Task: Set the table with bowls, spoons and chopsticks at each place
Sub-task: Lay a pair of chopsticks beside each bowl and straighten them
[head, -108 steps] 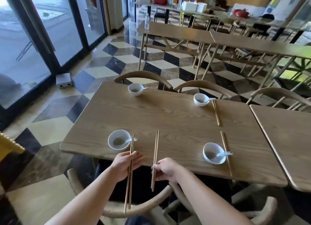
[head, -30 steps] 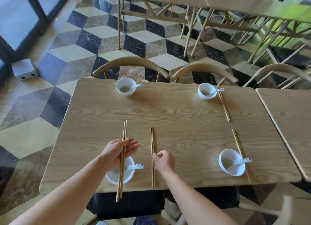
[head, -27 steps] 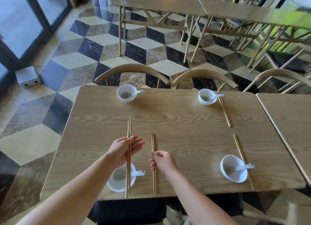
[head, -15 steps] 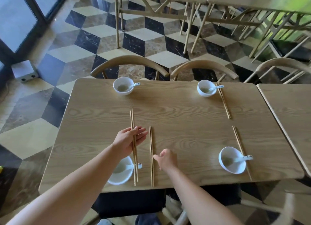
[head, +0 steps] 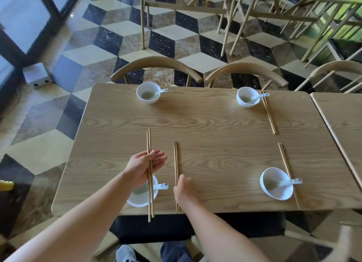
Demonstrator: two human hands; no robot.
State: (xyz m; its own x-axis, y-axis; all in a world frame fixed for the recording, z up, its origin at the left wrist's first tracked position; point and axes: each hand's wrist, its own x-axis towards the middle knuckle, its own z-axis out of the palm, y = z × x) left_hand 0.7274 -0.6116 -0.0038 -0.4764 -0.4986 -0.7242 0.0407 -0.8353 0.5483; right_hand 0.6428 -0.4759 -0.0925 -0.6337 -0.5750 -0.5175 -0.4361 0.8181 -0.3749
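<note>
On the wooden table (head: 215, 128) stand white bowls, each with a spoon. My left hand (head: 144, 166) holds a pair of chopsticks (head: 148, 142) above the near left bowl (head: 140, 200), which it partly hides. A second pair of chopsticks (head: 176, 160) lies flat to the right of that bowl. My right hand (head: 185, 189) is curled with its thumb against that pair. The near right bowl (head: 276, 184) has chopsticks (head: 285, 164) beside it, as does the far right bowl (head: 247, 97). Beside the far left bowl (head: 148, 92) there are no chopsticks.
Two curved wooden chair backs (head: 156, 63) stand at the table's far side. A second table (head: 340, 120) adjoins on the right. A small grey box (head: 37, 75) sits on the chequered floor by the glass doors at left.
My left hand carried its chopsticks forward over the near left bowl. My right hand laid the second pair on the table, let go, and now rests against it.
</note>
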